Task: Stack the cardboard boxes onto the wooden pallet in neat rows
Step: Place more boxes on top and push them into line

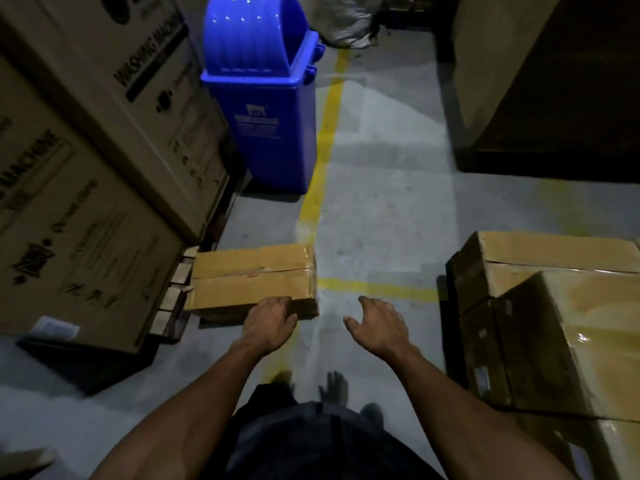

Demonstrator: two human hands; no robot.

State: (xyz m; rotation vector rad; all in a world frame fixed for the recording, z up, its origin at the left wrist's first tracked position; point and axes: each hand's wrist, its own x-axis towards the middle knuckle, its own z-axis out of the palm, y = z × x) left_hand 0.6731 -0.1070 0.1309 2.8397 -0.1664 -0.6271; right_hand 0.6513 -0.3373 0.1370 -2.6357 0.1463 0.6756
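Two hands reach for the box (252, 282) on the floor by the pallet (180, 289): the left hand (270, 323) grips its near corner, the right hand (377, 327) hovers spread beside it, so lifting likely needs that hand on the far side.

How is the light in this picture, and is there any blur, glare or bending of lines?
Head view: the scene is dim, with a brighter patch on the floor along the yellow line; small glare spots sit on the blue bin lid and on the tape of the boxes at right; the feet and left edge are smeared by motion; the wide lens tilts the big cartons at left.
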